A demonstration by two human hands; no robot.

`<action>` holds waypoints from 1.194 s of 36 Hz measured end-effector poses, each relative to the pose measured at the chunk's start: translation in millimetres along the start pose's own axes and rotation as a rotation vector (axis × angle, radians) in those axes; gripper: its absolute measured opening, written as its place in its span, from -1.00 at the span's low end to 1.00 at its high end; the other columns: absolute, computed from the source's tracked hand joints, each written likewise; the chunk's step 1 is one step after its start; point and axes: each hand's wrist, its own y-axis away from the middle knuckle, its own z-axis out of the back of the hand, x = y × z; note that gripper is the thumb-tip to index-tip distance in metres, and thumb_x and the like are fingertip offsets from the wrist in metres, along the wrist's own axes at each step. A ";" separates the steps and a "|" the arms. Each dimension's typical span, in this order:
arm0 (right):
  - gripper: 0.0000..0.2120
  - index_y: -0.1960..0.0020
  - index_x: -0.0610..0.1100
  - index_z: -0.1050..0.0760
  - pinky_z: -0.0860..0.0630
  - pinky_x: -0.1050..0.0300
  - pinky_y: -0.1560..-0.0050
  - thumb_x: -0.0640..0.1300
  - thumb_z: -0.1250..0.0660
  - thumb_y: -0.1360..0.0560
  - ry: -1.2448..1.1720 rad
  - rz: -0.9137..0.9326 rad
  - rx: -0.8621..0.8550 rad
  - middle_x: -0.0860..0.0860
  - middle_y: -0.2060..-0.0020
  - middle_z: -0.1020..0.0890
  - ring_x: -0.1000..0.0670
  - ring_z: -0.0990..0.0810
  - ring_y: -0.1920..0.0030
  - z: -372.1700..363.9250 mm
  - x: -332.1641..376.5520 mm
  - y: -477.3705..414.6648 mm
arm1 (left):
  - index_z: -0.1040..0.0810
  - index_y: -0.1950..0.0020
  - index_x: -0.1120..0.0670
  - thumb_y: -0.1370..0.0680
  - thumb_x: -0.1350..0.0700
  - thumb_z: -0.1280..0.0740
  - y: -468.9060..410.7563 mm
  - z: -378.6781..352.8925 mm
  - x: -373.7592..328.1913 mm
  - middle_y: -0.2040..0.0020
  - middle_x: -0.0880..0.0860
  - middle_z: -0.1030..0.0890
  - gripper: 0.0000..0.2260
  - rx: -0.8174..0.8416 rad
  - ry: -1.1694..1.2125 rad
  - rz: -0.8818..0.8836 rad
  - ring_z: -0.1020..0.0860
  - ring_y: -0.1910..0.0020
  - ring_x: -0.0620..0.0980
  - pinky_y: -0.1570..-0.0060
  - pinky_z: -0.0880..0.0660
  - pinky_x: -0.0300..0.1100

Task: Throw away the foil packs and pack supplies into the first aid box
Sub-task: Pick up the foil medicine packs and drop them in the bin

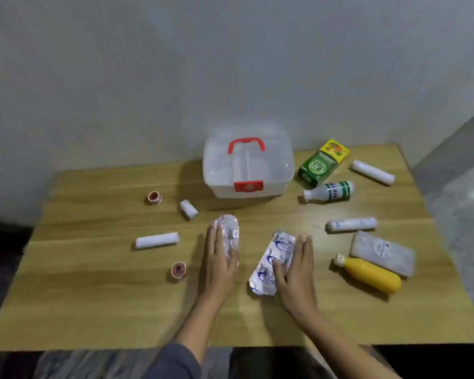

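Observation:
Two silver foil packs lie flat at the middle of the wooden table (pixel 93 296). My left hand (pixel 219 263) rests on the left foil pack (pixel 229 233), thumb over its lower end, fingers flat along its left side. My right hand (pixel 296 272) lies against the right foil pack (pixel 274 261), which has blue print, with the thumb pressed on it. Behind them stands the translucent first aid box (pixel 246 165), lid shut, with a red handle and red latch.
Left of the packs lie two bandage rolls (pixel 158 239) (pixel 189 209) and two tape rolls (pixel 155 197) (pixel 178 270). On the right are a green carton (pixel 320 164), white bottle (pixel 330 190), two more rolls (pixel 372 172) (pixel 352 224), gauze pack (pixel 382 253) and yellow bottle (pixel 370 274).

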 end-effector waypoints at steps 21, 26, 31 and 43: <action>-0.26 -0.48 -0.20 -0.08 -0.19 0.31 -0.27 -0.27 -0.38 -0.41 -0.145 -0.009 -0.100 -0.16 -0.35 -0.25 -0.05 -0.28 -0.35 -23.7 16.5 -16.8 | -0.51 -0.16 0.07 -0.30 0.26 -0.52 -37.3 11.0 14.4 -0.12 -0.01 -0.39 -0.53 0.160 0.246 0.176 -0.37 -0.10 -0.11 0.04 -0.22 -0.46; -0.26 -0.47 -0.20 -0.07 -0.23 0.54 -0.14 -0.37 -0.35 -0.39 -0.214 0.004 -0.144 -0.15 -0.32 -0.25 0.04 -0.32 -0.27 -8.2 18.3 -25.2 | -0.50 -0.14 -0.07 -0.30 0.23 -0.53 -38.5 15.2 0.2 -0.12 -0.02 -0.47 -0.52 0.319 0.308 0.067 -0.43 -0.14 -0.11 0.01 -0.24 -0.62; -0.26 -0.47 -0.15 -0.10 -0.21 0.46 -0.12 -0.37 -0.34 -0.39 -0.241 0.009 -0.284 -0.13 -0.31 -0.26 0.08 -0.32 -0.23 31.1 20.9 -32.5 | -0.50 -0.19 -0.08 -0.31 0.22 -0.52 -45.1 12.1 -42.2 -0.13 -0.04 -0.47 -0.49 0.332 0.346 -0.050 -0.43 -0.12 -0.15 0.00 -0.24 -0.62; -0.31 -0.42 -0.27 -0.18 -0.12 0.65 -0.04 -0.41 -0.37 -0.36 -0.260 -0.161 -0.732 -0.23 -0.26 -0.33 0.07 -0.34 -0.18 186.9 -57.0 -8.4 | -0.43 -0.28 -0.05 -0.38 0.16 -0.50 -52.4 -69.0 -224.2 -0.21 -0.02 -0.42 -0.48 0.574 0.378 -0.421 -0.44 -0.16 -0.20 -0.07 -0.27 -0.59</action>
